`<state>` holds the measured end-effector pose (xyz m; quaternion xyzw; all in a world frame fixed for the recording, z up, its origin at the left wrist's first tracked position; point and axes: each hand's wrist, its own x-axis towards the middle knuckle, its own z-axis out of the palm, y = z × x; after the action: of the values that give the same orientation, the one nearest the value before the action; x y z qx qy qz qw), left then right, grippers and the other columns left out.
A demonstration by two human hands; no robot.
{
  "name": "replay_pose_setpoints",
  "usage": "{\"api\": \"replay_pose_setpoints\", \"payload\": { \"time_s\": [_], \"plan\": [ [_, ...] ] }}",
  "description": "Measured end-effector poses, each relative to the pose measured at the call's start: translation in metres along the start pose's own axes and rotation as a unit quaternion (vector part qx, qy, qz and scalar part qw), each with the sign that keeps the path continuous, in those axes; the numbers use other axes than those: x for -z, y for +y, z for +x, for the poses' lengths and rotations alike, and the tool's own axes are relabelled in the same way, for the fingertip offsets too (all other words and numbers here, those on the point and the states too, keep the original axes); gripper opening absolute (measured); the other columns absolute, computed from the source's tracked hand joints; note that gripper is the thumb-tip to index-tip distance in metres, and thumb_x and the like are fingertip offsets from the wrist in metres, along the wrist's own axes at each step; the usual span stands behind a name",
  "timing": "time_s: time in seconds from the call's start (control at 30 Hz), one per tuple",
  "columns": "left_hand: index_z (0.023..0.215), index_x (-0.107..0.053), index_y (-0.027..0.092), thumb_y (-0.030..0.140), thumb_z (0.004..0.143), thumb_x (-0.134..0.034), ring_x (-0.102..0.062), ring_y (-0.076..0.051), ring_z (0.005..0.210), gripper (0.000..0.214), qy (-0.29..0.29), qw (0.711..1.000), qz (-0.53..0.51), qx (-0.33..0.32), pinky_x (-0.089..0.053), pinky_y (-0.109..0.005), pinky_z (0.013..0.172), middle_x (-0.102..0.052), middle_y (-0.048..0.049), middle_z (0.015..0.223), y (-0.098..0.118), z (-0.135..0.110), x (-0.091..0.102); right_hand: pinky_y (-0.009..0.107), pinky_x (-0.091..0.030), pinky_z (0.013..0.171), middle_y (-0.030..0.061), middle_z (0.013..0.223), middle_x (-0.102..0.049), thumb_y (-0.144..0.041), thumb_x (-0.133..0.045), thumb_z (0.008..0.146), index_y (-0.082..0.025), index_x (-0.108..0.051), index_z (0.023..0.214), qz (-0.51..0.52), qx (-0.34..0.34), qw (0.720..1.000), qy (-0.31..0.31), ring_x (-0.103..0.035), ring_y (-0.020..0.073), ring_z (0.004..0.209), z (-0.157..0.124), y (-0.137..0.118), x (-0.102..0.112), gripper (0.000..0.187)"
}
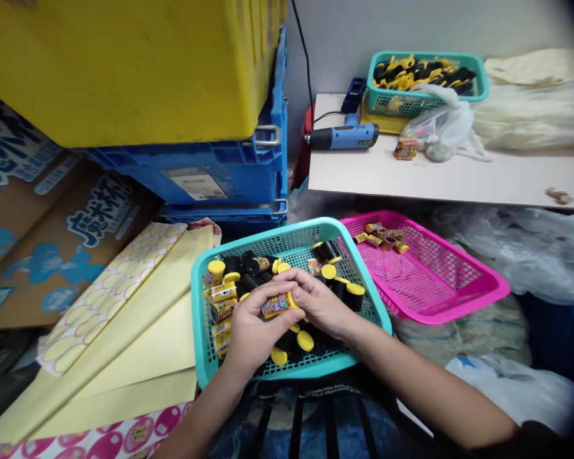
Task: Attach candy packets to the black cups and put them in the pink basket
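Both hands meet over a teal basket [201, 331] on my lap. My left hand [251, 328] and my right hand [318, 299] are closed together on one small canister [276, 306] with a colourful label and a yellow cap. Under and around them the basket holds several black canisters with yellow caps [216, 268], some labelled, some plain. A pink basket [459, 296] to the right holds a few labelled canisters [382, 237] at its far end.
Yellow sticker-backing sheets [138, 331] lie to the left. Yellow and blue crates [210, 159] and cardboard boxes stand behind them. A white shelf [459, 178] carries a blue heat gun [344, 136], a plastic bag and another teal basket [425, 80] of canisters.
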<state>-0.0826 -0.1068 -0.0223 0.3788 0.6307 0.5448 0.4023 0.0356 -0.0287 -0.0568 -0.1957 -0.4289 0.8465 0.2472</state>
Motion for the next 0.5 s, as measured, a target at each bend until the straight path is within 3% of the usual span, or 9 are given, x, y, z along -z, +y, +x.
{"api": "replay_pose_setpoints", "payload": {
  "time_s": [0.23, 0.37, 0.43, 0.5],
  "plan": [
    [0.092, -0.074, 0.023, 0.027, 0.067, -0.079, -0.068, -0.023, 0.096, 0.025, 0.006, 0.993, 0.106, -0.05, -0.052, -0.039, 0.093, -0.074, -0.0051, 0.1, 0.002, 0.013, -0.003, 0.021, -0.045, 0.083, 0.004, 0.105, -0.059, -0.05, -0.072, 0.078, -0.016, -0.057, 0.107, 0.007, 0.0, 1.0, -0.008, -0.057, 0.0106, 0.093, 0.01, -0.001, 0.012, 0.047],
    [0.109, -0.069, 0.027, 0.028, 0.075, -0.074, -0.064, -0.024, 0.105, 0.034, -0.023, 0.958, 0.227, -0.175, -0.05, -0.039, 0.095, -0.072, -0.0047, 0.107, 0.008, 0.025, -0.009, 0.027, -0.047, 0.088, 0.006, 0.104, -0.06, -0.058, -0.06, 0.084, -0.016, -0.059, 0.108, 0.008, -0.006, 1.0, -0.01, -0.059, 0.0133, 0.093, 0.009, -0.008, 0.012, 0.049],
    [0.127, -0.058, 0.031, 0.031, 0.073, -0.076, -0.056, -0.028, 0.118, 0.057, -0.048, 0.923, 0.289, -0.249, -0.046, -0.042, 0.1, -0.067, -0.0051, 0.12, 0.015, 0.03, -0.006, 0.029, -0.049, 0.086, 0.0061, 0.1, -0.063, -0.054, -0.063, 0.084, -0.015, -0.061, 0.105, -0.057, 0.011, 0.998, 0.029, -0.06, 0.0144, 0.09, 0.001, -0.021, 0.022, 0.044],
    [0.136, -0.047, 0.034, 0.036, 0.068, -0.079, -0.048, -0.032, 0.127, 0.075, -0.048, 0.897, 0.33, -0.291, -0.038, -0.048, 0.107, -0.059, -0.0047, 0.133, 0.018, 0.033, 0.012, 0.03, -0.05, 0.085, 0.0061, 0.099, -0.064, -0.046, -0.063, 0.086, -0.017, -0.063, 0.101, -0.16, 0.076, 0.973, 0.149, -0.061, 0.0155, 0.091, -0.012, -0.041, 0.044, 0.033]
  ]
}}
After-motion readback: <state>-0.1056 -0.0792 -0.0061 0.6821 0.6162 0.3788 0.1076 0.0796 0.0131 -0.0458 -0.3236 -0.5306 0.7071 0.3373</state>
